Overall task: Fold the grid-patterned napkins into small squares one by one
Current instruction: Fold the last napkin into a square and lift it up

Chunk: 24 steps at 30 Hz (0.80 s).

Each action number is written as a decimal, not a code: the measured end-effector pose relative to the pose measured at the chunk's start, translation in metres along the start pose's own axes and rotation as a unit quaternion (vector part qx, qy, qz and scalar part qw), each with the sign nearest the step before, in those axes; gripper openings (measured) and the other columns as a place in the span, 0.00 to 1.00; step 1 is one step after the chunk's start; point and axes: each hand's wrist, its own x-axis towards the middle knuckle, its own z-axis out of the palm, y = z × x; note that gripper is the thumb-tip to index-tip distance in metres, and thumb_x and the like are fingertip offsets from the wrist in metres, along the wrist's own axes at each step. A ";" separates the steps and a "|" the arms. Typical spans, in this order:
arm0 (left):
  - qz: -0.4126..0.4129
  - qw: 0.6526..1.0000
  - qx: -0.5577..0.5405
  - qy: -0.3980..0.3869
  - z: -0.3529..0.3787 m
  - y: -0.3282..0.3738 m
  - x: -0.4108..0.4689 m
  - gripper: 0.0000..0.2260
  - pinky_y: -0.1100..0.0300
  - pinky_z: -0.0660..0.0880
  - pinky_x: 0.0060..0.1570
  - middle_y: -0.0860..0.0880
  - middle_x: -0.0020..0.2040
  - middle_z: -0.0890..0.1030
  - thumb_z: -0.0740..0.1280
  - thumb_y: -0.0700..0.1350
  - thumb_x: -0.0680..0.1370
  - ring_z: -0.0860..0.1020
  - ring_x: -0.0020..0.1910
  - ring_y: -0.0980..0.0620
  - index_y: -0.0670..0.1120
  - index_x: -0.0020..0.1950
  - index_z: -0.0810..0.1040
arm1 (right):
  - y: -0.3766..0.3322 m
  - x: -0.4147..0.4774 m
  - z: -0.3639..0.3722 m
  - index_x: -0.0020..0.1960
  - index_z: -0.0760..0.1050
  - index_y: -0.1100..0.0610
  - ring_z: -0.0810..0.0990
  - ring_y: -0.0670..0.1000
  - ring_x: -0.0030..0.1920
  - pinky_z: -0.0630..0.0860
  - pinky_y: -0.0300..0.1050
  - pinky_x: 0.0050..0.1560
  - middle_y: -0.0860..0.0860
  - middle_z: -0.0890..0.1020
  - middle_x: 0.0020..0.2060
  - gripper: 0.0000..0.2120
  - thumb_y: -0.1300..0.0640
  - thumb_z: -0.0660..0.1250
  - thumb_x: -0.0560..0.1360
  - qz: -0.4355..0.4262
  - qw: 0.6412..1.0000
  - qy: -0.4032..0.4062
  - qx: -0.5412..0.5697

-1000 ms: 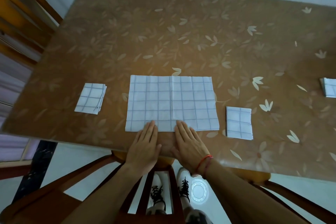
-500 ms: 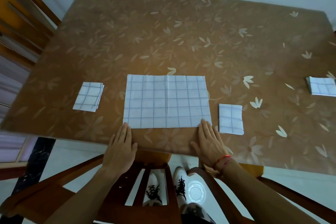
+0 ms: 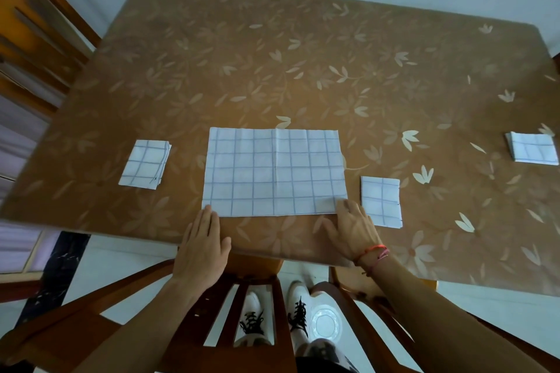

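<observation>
head view: left hand (image 3: 201, 248) and right hand (image 3: 353, 228) lie flat, fingers straight, tips at the near corners of the spread napkin (image 3: 274, 172), gripping nothing.

Head view. No text, label, brand, number or sign can be read on any surface. The printed surfaces carry pattern only: blue grid lines on the open napkin (image 3: 275, 171), on the left folded napkin (image 3: 145, 164), on the near-right folded napkin (image 3: 381, 201) and on the far-right folded napkin (image 3: 532, 152) (this last looks like a stack), and pale leaf-and-flower motifs on the brown tablecloth (image 3: 272, 70).
</observation>
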 end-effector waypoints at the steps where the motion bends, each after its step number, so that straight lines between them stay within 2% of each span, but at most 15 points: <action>1: 0.009 1.000 -0.007 0.001 0.000 0.003 0.002 0.29 0.52 0.49 0.77 0.43 0.80 0.48 0.53 0.54 0.83 0.45 0.79 0.48 0.40 0.79 0.50 | 0.003 0.012 0.003 0.61 0.73 0.53 0.79 0.55 0.48 0.79 0.42 0.55 0.60 0.74 0.65 0.27 0.43 0.74 0.67 -0.024 0.999 0.029 -0.002; 2: 0.019 1.000 -0.013 0.000 -0.001 0.006 0.003 0.29 0.52 0.49 0.77 0.43 0.80 0.47 0.53 0.54 0.83 0.45 0.79 0.48 0.41 0.79 0.49 | 0.001 0.024 0.004 0.55 0.74 0.53 0.79 0.58 0.49 0.79 0.50 0.54 0.60 0.77 0.60 0.23 0.43 0.73 0.66 -0.015 0.996 0.067 0.058; 3: 0.027 0.999 -0.019 -0.003 -0.002 0.009 0.006 0.29 0.53 0.48 0.77 0.43 0.80 0.46 0.53 0.53 0.83 0.44 0.79 0.48 0.41 0.79 0.48 | -0.006 0.031 -0.003 0.52 0.74 0.56 0.77 0.61 0.51 0.78 0.54 0.53 0.59 0.77 0.54 0.18 0.45 0.70 0.70 -0.018 0.983 0.133 0.127; 4: 0.032 0.999 -0.024 -0.005 -0.003 0.011 0.008 0.29 0.54 0.48 0.77 0.44 0.80 0.45 0.53 0.54 0.83 0.43 0.79 0.48 0.41 0.79 0.48 | -0.021 0.028 -0.018 0.52 0.73 0.59 0.75 0.63 0.52 0.75 0.53 0.52 0.59 0.77 0.51 0.16 0.48 0.66 0.73 -0.020 0.968 0.200 0.150; 6: 0.032 0.999 -0.032 -0.009 -0.005 0.015 0.013 0.29 0.54 0.49 0.76 0.44 0.80 0.44 0.53 0.54 0.83 0.43 0.79 0.48 0.42 0.79 0.48 | -0.046 0.006 -0.051 0.55 0.74 0.63 0.75 0.64 0.53 0.72 0.50 0.50 0.62 0.78 0.51 0.16 0.51 0.63 0.76 -0.020 0.953 0.246 0.178; 10: 0.024 0.999 -0.040 -0.019 -0.004 0.013 0.019 0.29 0.53 0.53 0.76 0.43 0.80 0.46 0.54 0.54 0.83 0.44 0.79 0.48 0.42 0.79 0.50 | -0.043 0.023 -0.064 0.57 0.73 0.64 0.76 0.62 0.50 0.69 0.46 0.43 0.61 0.80 0.48 0.18 0.51 0.65 0.74 0.029 0.942 0.230 0.241; 15: 0.026 0.998 -0.048 -0.019 -0.003 0.009 0.020 0.28 0.54 0.54 0.75 0.45 0.80 0.45 0.53 0.53 0.83 0.43 0.79 0.49 0.43 0.79 0.50 | -0.044 0.026 -0.080 0.59 0.75 0.60 0.78 0.60 0.54 0.70 0.45 0.45 0.57 0.80 0.49 0.18 0.51 0.66 0.74 0.054 0.926 0.209 0.310; 18: 0.027 0.998 -0.055 -0.014 -0.001 0.008 0.021 0.28 0.53 0.55 0.75 0.45 0.80 0.46 0.55 0.53 0.83 0.45 0.79 0.49 0.43 0.79 0.52 | -0.045 0.025 -0.085 0.54 0.77 0.57 0.79 0.60 0.52 0.73 0.46 0.48 0.53 0.79 0.43 0.12 0.52 0.66 0.73 0.055 0.919 0.197 0.336; 21: 0.027 0.998 -0.062 -0.013 0.001 0.008 0.021 0.28 0.53 0.55 0.75 0.45 0.80 0.46 0.55 0.53 0.83 0.44 0.79 0.49 0.43 0.79 0.52 | -0.042 0.033 -0.083 0.48 0.77 0.57 0.82 0.60 0.44 0.81 0.53 0.49 0.56 0.82 0.41 0.11 0.51 0.67 0.71 0.054 0.903 0.181 0.386; 24: 0.031 0.997 -0.064 -0.007 0.001 0.008 0.020 0.28 0.53 0.56 0.76 0.45 0.80 0.47 0.56 0.52 0.83 0.45 0.79 0.49 0.42 0.79 0.53 | -0.043 0.041 -0.081 0.48 0.77 0.55 0.83 0.59 0.41 0.82 0.56 0.47 0.56 0.83 0.41 0.12 0.49 0.68 0.69 0.054 0.895 0.175 0.407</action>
